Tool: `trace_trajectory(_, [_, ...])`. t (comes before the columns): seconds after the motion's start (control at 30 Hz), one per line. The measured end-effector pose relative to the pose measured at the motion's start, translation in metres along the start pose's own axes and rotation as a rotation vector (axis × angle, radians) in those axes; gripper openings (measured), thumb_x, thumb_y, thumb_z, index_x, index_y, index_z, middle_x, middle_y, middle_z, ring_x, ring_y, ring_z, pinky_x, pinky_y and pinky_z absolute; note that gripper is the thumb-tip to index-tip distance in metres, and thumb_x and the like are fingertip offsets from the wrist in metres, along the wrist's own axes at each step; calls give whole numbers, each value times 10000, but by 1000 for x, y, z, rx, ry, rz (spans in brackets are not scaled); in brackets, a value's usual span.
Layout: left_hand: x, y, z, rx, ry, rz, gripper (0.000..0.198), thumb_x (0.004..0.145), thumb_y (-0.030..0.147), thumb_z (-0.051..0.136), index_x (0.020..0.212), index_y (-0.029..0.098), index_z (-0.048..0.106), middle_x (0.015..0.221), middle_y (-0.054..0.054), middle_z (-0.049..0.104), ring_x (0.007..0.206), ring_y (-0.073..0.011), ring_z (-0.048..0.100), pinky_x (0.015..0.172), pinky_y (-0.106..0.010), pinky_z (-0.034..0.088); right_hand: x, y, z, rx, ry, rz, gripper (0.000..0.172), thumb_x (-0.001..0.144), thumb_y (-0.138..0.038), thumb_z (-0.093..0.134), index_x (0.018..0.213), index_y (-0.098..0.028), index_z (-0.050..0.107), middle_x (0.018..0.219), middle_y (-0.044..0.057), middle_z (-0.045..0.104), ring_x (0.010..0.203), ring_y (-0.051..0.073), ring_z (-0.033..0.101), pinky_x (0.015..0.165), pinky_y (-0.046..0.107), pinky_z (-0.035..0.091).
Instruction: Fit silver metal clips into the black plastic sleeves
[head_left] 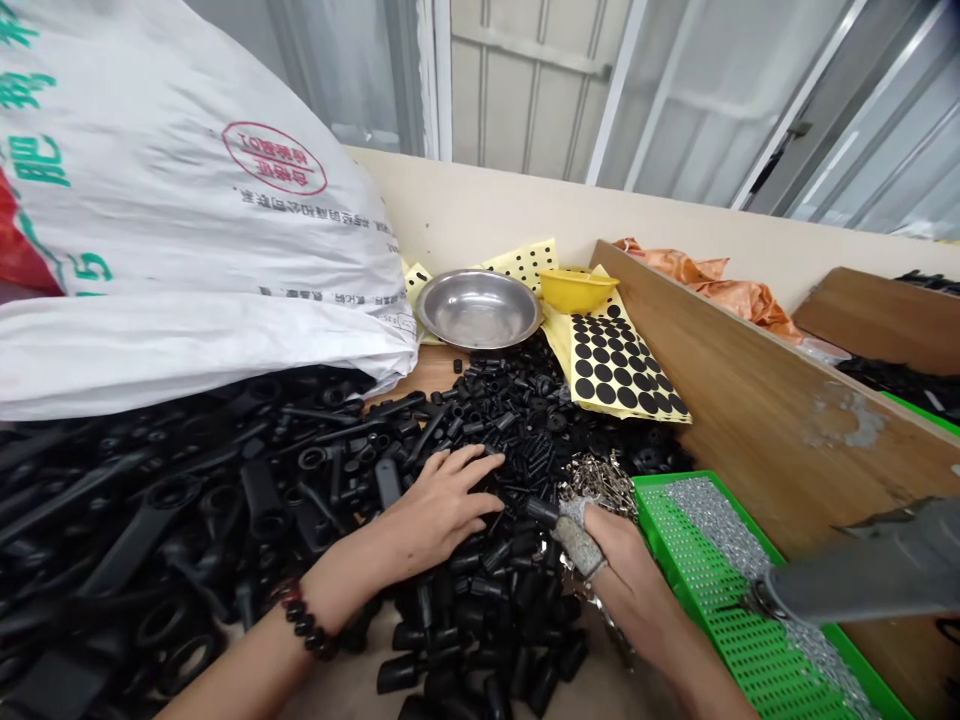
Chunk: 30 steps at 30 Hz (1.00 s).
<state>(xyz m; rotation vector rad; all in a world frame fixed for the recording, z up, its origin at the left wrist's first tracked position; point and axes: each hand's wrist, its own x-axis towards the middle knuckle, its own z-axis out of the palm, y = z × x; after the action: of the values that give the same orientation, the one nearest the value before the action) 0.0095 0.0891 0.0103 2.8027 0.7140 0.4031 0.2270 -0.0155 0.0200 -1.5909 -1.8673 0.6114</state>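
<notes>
My left hand (442, 505) reaches over the pile of small black parts (517, 400), palm down, its fingers spread and nothing seen in them. To its right, my right hand (611, 550) has grey wrapping on its fingers, which are closed around a short black cylindrical part (543, 512). Shiny metal pieces (600, 480) lie just beyond and beneath the right hand. Short black tubes (487, 610) are heaped below both hands. Long black handle-like parts (262, 500) cover the left side.
A white sack (300, 240) bulges at the upper left. Behind the pile are a metal bowl (478, 310), a yellow bowl (577, 290) and a sticker sheet (622, 365). At right, a grey tool (862, 565) hangs over a green basket (649, 495), beside a wooden board (750, 390).
</notes>
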Motion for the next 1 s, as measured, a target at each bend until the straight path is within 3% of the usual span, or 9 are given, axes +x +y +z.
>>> trace_trajectory(0.23, [15,-7,1,126,-59,3,314,803,98,551,1062,264,614,1450,-105,341,1285,-371,294,944,-596,289,2,1,2,5,-22,-43,256,935,-236,329,687,-214,390,706,-5,505,644,146,460,582,262,340])
trace_trajectory(0.63, [35,-32,16,164,52,27,237,847,81,474,956,204,644,1450,-146,321,1246,-327,344,895,-490,346,25,-9,18,-201,-110,-210,208,818,-57,372,669,-202,388,776,38,491,734,184,425,640,311,373])
trace_trajectory(0.83, [52,-46,24,141,106,-4,233,855,97,466,944,188,661,1441,-161,335,1226,-333,368,898,-513,335,33,-12,34,-334,-125,-264,159,789,-42,448,743,-191,482,849,54,504,811,205,432,711,338,392])
trace_trajectory(1.0, [48,-43,20,85,142,-10,262,815,105,520,1014,202,660,1440,-154,341,1248,-322,357,937,-481,349,34,-12,26,-244,-173,-247,143,807,-64,460,776,-196,506,852,42,519,815,196,452,718,323,407])
